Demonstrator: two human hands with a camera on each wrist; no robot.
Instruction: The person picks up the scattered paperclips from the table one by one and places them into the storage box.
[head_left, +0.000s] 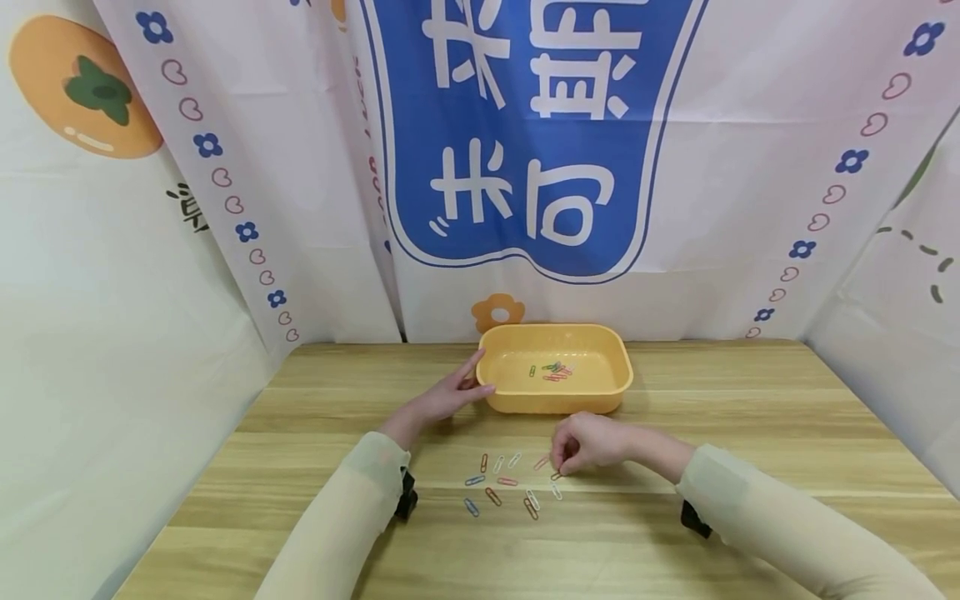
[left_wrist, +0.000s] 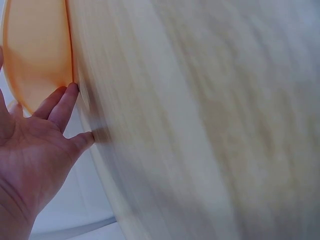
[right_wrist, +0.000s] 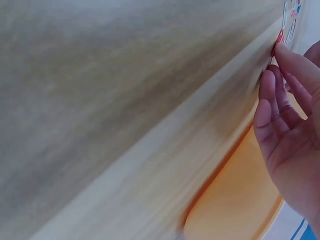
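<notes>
Red-brown paper clip point(head_left: 557, 477) at my curled right hand point(head_left: 588, 440), pinch unclear; wide grabbing could snag the six-o'clock white clip point(head_left: 557, 492). Straight-fingered left hand point(head_left: 444, 398) touches yellow basin point(head_left: 555, 403).

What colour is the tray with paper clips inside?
The tray is yellow; the head view shows it best.

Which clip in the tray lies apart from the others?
The leftmost clip, a green one: it lies alone on the floor of the tray, while the other clips there are bunched together to its right.
</notes>
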